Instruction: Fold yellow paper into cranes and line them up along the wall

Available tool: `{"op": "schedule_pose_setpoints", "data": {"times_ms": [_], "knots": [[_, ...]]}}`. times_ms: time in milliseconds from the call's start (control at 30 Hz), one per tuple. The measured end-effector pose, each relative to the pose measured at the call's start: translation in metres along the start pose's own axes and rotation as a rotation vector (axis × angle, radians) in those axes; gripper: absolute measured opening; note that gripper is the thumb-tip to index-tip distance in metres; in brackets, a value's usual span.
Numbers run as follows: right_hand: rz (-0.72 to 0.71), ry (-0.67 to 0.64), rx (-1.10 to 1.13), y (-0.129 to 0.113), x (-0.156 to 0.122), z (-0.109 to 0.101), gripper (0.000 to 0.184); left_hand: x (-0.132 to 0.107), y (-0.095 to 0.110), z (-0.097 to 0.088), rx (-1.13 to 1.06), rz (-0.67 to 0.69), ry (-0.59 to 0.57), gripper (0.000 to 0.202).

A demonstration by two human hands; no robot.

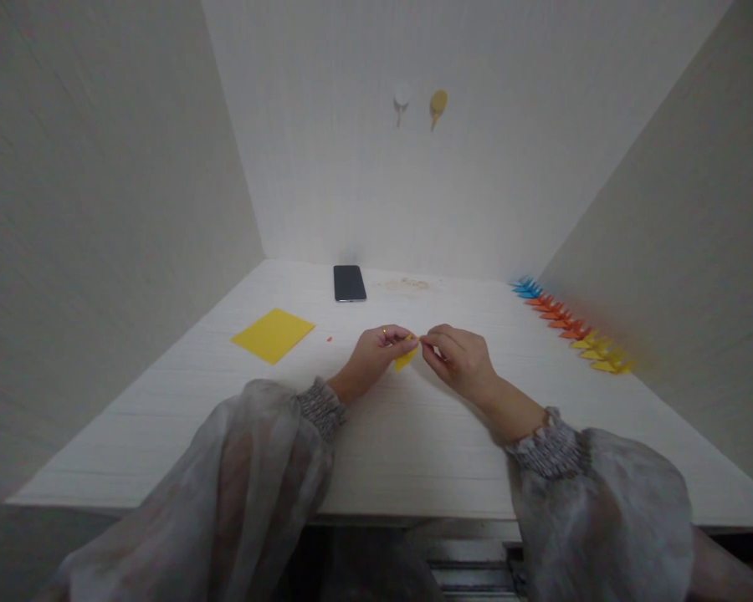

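A small folded piece of yellow paper (405, 358) is held just above the middle of the white table. My left hand (380, 351), with a ring on one finger, pinches it between thumb and fingers. From the other side my right hand (458, 355) is closed, thumb and forefinger pinched at the paper's upper right tip. Much of the paper is hidden behind the left fingers, so its exact folded shape cannot be made out.
Flat yellow paper sheets (274, 335) lie at the left beside a tiny orange scrap (330, 339). A dark phone (350, 283) rests near the back wall. Folded paper cranes (565, 322) in blue, orange and yellow line the right side. Two hooks (437, 104) are on the wall.
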State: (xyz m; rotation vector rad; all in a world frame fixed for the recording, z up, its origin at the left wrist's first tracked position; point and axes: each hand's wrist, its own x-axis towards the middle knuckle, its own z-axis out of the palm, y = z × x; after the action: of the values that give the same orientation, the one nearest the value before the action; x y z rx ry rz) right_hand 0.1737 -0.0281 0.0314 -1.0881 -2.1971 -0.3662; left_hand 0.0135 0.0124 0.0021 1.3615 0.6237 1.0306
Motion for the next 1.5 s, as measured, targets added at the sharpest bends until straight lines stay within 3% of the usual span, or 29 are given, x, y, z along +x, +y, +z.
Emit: {"op": "schedule_pose_setpoints", "data": {"times_ms": [133, 267, 400, 500, 800, 1500], "knots": [[0.036, -0.002, 0.104, -0.002, 0.002, -0.002, 0.011, -0.001, 0.001, 0.000, 0.009, 0.016, 0.002, 0.025], [0.299, 0.004, 0.447, -0.003, 0.006, -0.005, 0.011, -0.001, 0.004, -0.001, 0.127, 0.050, 0.023, 0.022], [0.572, -0.150, 0.817, 0.001, 0.010, -0.009, 0.018, -0.002, 0.006, -0.002, 0.254, 0.106, 0.041, 0.019], [0.661, -0.256, 0.949, 0.002, 0.011, -0.009, 0.019, -0.003, 0.005, -0.004, 0.330, 0.164, 0.020, 0.017], [0.737, -0.329, 1.059, 0.001, 0.010, -0.006, 0.015, -0.003, 0.003, -0.007, 0.457, 0.247, -0.019, 0.015], [0.766, -0.365, 1.040, 0.004, 0.008, -0.006, 0.016, -0.004, 0.001, -0.007, 0.422, 0.166, -0.063, 0.021]]}}
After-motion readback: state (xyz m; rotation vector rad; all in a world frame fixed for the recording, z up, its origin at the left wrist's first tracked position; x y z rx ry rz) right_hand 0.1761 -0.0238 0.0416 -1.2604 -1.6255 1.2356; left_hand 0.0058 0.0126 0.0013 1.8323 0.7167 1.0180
